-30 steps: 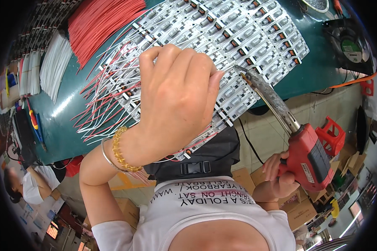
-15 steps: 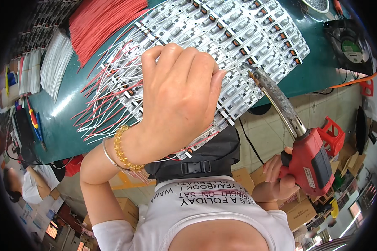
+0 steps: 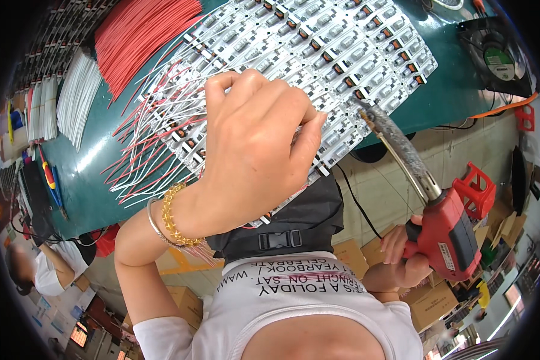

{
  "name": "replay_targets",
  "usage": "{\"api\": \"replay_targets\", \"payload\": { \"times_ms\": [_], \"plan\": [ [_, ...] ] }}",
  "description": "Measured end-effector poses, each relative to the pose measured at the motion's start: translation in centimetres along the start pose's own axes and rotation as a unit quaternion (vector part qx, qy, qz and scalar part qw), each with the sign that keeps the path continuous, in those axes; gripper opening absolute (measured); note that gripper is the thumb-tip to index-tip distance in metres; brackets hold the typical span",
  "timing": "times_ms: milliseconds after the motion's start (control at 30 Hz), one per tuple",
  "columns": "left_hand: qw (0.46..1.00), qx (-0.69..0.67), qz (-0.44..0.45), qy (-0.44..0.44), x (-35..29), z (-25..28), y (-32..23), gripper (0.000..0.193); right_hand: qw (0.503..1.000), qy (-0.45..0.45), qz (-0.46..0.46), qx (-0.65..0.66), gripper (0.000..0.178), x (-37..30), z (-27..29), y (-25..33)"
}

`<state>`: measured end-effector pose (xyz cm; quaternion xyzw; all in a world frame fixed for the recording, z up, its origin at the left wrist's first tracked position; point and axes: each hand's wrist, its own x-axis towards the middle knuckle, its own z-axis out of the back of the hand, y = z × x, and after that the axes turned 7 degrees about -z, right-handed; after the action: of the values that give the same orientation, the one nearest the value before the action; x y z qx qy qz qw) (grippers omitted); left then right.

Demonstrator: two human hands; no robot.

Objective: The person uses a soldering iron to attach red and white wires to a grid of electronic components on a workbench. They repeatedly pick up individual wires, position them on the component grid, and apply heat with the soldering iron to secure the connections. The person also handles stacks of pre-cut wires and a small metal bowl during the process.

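My left hand (image 3: 258,132) is closed over the board panel, thumb and forefinger pressed together; thin wires (image 3: 205,255) trail out beneath its wrist, while what lies at the fingertips is mostly hidden. My right hand (image 3: 405,258) grips a red pistol-shaped soldering iron (image 3: 447,234) by its handle. Its long grey barrel points up and left, with the tip just above or on the panel, right of my left fingertips; contact cannot be told. The panel of small white circuit boards (image 3: 348,66) carries rows of components. Red and white wires (image 3: 156,144) fan out from its left side.
Red wires (image 3: 144,39) and white wires (image 3: 81,96) lie in bundles at the far left of the green table (image 3: 93,180). A black fan (image 3: 498,60) stands at the right. Beyond the table's right side is a red stool (image 3: 475,191). Another person (image 3: 54,267) sits at the left.
The board panel has shifted slightly left. My left fingertips have moved a little down and right, and the soldering iron's tip has dropped slightly, away from the fingertips.
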<state>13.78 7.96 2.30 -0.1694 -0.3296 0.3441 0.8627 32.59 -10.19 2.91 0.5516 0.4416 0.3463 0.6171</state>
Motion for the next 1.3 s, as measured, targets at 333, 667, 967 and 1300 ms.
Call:
{"api": "replay_targets", "payload": {
  "times_ms": [333, 667, 967, 1300],
  "plan": [
    [1.0, 0.021, -0.014, -0.001, -0.1, -0.2, 0.1, 0.015, 0.998, -0.026, -0.003, -0.058, 0.069, -0.6, 0.1, -0.4],
    [0.999, 0.034, -0.022, -0.005, -0.2, -0.4, 0.1, 0.016, 0.999, -0.001, 0.0, -0.04, 0.079, -0.1, -0.1, 0.1],
    [0.999, -0.005, -0.024, -0.029, -0.1, -0.5, 0.2, 0.014, 0.999, -0.024, -0.026, -0.012, 0.081, -0.3, 0.0, 0.8],
    [1.0, 0.014, -0.024, 0.015, -0.2, -0.5, -0.4, 0.014, 0.998, -0.023, -0.053, -0.013, 0.07, -1.1, 0.7, 0.9]
  ]
}}
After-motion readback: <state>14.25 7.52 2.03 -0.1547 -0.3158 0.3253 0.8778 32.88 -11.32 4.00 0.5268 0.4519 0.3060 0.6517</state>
